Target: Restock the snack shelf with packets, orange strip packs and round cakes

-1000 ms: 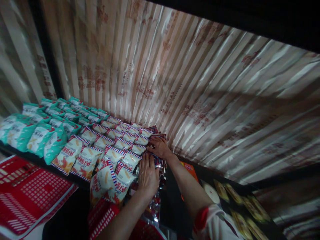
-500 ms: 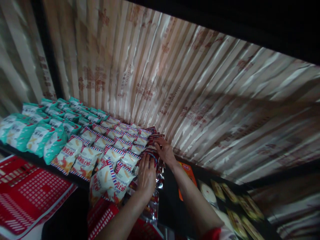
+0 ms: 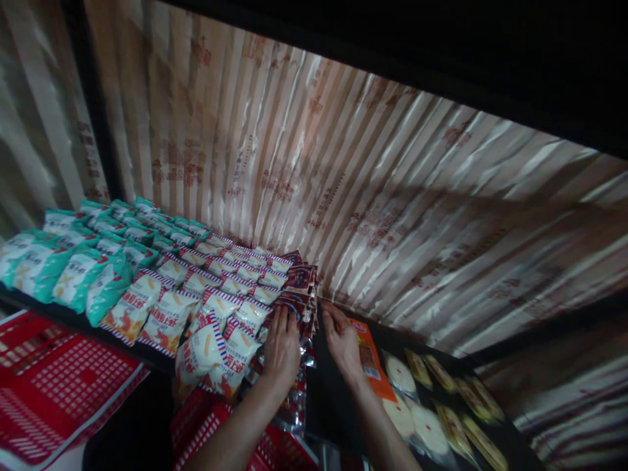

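My left hand (image 3: 282, 345) lies with fingers stretched over the dark red snack packets (image 3: 298, 280), which are stacked in a row with silvery ends toward the front. Just right of that row, my right hand (image 3: 342, 341) hovers at or near the black shelf (image 3: 326, 405), fingers slightly bent and apart, holding nothing. An orange packet (image 3: 369, 360) lies beside its wrist. Left of the red packets stand rows of white snack bags (image 3: 210, 307) with red and blue striped edges. Whether my left fingertips press on the top packet is unclear.
Teal snack bags (image 3: 73, 268) fill the shelf's left end. Round white packs (image 3: 428, 425) and long yellowish packs (image 3: 444, 374) lie on the right. Red baskets (image 3: 63, 386) sit below the front edge. A corrugated printed sheet (image 3: 294, 144) backs the shelf.
My right hand has left the tops of the red packets and moved down and right beside them. My left hand has shifted slightly left, still over the packets.
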### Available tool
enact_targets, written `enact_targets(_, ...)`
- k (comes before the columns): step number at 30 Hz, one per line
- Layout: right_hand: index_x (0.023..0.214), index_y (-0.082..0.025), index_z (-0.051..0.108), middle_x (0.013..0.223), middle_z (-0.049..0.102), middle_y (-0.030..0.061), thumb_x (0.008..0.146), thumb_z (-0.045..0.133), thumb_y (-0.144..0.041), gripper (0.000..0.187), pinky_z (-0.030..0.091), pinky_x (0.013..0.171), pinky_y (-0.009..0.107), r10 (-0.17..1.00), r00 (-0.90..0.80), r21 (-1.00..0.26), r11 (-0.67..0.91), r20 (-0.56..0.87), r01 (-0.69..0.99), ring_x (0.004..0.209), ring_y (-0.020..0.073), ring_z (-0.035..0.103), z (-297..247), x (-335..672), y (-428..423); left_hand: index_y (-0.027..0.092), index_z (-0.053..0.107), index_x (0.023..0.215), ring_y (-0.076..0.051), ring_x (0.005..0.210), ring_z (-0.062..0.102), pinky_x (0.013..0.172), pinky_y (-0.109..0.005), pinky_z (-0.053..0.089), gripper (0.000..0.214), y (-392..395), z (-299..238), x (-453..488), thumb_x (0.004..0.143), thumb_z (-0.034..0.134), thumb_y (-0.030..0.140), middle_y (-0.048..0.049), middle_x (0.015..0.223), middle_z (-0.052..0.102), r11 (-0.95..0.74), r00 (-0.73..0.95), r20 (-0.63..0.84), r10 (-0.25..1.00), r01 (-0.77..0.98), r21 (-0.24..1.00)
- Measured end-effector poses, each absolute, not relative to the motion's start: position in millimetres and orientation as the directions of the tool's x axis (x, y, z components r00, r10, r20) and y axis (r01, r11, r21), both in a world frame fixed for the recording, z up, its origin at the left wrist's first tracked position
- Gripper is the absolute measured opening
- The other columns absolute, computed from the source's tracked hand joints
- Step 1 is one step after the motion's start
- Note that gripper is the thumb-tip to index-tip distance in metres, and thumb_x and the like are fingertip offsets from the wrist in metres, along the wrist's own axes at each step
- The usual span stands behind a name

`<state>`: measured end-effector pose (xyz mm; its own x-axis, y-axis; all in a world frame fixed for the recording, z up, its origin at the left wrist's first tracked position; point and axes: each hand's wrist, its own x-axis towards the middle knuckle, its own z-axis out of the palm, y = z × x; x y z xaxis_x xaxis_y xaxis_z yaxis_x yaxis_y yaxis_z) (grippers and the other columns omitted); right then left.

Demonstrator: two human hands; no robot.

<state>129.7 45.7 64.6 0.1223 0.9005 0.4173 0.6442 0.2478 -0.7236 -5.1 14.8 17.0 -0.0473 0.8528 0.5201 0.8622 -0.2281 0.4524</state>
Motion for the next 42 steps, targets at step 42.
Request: enact_targets(42,0.095,-0.017,0.068,0.102,0.068,0.0104,0.073,0.051,-0.053,0.045,0.045,0.091,0.041,0.893,0.358,-0.869,0.071,0.274,0.490,0.099,0.0258,0.061,7.5,140.7,-48.7,0.006,0.054,0.116,-0.022,0.124,0.042,0.100,-0.039,0.043,0.045,-18.4,21.7,-17.7,0.079,0.030,-0.001,-0.0164,0.127,0.052,-0.287,-0.080,0.576,0.813,0.806,0.518)
